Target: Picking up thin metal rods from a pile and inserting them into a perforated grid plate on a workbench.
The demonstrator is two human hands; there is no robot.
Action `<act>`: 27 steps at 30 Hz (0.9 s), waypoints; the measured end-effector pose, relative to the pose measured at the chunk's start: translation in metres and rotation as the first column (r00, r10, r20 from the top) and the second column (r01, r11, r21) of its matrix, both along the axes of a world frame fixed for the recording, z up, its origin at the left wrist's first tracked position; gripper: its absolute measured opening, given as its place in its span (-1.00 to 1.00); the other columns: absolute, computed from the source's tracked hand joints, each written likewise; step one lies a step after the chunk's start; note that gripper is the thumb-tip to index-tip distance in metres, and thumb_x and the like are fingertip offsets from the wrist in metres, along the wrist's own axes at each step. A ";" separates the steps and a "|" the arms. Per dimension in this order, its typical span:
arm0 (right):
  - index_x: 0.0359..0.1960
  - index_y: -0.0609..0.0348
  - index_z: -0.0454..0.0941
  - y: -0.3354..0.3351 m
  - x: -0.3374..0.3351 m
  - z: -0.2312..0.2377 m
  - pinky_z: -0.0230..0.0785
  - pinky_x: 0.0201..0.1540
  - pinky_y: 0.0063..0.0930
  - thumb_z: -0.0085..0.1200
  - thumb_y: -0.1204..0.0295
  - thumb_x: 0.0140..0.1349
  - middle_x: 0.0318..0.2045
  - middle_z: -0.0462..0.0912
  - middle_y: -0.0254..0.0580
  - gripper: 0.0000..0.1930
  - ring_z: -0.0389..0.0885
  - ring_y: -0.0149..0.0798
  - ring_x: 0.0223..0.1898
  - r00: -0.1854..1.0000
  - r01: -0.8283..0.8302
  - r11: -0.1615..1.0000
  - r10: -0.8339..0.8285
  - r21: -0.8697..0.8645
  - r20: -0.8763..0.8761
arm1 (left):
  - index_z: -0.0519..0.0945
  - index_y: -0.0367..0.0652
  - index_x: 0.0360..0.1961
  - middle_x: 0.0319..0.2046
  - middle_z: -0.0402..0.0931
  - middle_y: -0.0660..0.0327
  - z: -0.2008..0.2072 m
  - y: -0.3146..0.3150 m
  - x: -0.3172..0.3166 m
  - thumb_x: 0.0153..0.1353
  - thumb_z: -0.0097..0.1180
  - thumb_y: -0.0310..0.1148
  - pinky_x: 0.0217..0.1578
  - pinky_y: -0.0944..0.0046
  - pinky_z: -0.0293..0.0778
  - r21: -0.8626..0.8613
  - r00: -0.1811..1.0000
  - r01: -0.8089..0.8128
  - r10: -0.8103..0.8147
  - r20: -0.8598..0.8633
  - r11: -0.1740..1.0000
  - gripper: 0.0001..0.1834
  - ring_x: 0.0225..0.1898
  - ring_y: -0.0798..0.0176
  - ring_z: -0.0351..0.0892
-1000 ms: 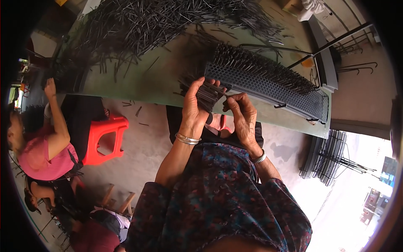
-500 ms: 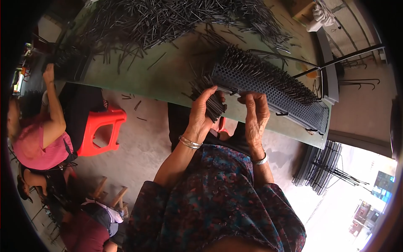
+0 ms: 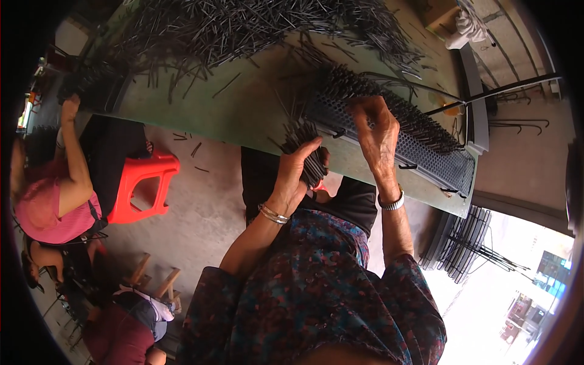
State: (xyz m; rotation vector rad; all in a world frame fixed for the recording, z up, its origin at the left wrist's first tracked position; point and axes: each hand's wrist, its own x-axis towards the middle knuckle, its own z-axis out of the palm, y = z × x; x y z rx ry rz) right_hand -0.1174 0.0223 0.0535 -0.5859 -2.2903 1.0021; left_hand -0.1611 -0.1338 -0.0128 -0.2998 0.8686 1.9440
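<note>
Left hand (image 3: pixel 292 176) and right hand (image 3: pixel 378 131) both raised at the near edge of the table (image 3: pixel 201 109). Noted left to right.

Well left of my hands: a co-worker's hand (image 3: pixel 70 108) at the table edge; a red stool (image 3: pixel 149 165) on the floor just right of that person.

Beyond my left hand, far side of the table: loose pile of dark rods (image 3: pixel 243 36), lying every which way. Probably kept back so it stays out of my working reach.

Left hand: wrapped round a bundle of rods (image 3: pixel 312 169), thumb across it. Rods roughly parallel, far ends fanned; the grip presumably keeps them lined up and easy to separate.

Right hand: thumb and fingers drawn into a pinch above the perforated tray (image 3: pixel 437 162). Cannot tell whether a rod sits between the tips.

Tray slants away rightward beneath that hand, long side toward me, likely for reach. Standing rods (image 3: pixel 420 125) crowd its far rows; nearer rows show open holes, which I judge keeps my wrist off the upright ends.
</note>
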 end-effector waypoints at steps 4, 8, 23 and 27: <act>-0.32 0.26 0.53 0.007 -0.011 -0.011 0.47 -0.22 -0.47 0.06 0.50 0.22 -0.40 0.69 -0.19 -0.92 0.67 -0.31 -0.34 0.998 -0.057 0.998 0.056 0.035 0.008 | 0.56 -0.18 -0.27 -0.52 0.55 0.20 -0.001 -0.001 0.000 0.21 0.21 -0.32 -0.51 0.32 0.51 -0.013 0.998 0.015 -0.015 -0.053 1.000 -0.83 -0.51 0.32 0.54; -0.34 0.28 0.50 0.010 -0.021 -0.007 0.47 -0.26 -0.42 0.09 0.49 0.17 -0.45 0.66 -0.14 -0.90 0.67 -0.22 -0.37 0.993 -0.098 0.989 0.089 0.113 0.077 | 0.58 -0.19 -0.29 -0.52 0.57 0.20 0.003 -0.002 -0.001 0.20 0.22 -0.34 -0.53 0.34 0.50 -0.022 0.999 0.015 -0.016 -0.038 1.000 -0.84 -0.52 0.32 0.55; -0.30 0.05 0.58 0.015 -0.058 -0.026 0.43 -0.38 -0.29 0.21 0.36 0.13 -0.37 0.52 -0.12 -0.86 0.59 -0.10 -0.40 0.974 -0.190 0.824 0.091 0.533 0.206 | 0.56 -0.17 -0.28 -0.50 0.59 0.19 0.008 -0.002 -0.001 0.15 0.26 -0.37 -0.56 0.34 0.52 -0.038 0.999 -0.002 0.001 -0.036 0.999 -0.84 -0.53 0.29 0.60; -0.26 0.15 0.58 0.008 -0.047 -0.013 0.42 -0.42 -0.43 0.21 0.34 0.16 -0.39 0.55 -0.19 -0.81 0.58 -0.25 -0.44 0.983 -0.149 0.943 0.109 0.299 0.148 | 0.58 -0.20 -0.36 -0.58 0.57 0.19 0.013 -0.001 -0.002 0.11 0.29 -0.40 -0.63 0.38 0.44 -0.026 0.997 -0.056 0.054 -0.058 0.998 -0.86 -0.62 0.32 0.56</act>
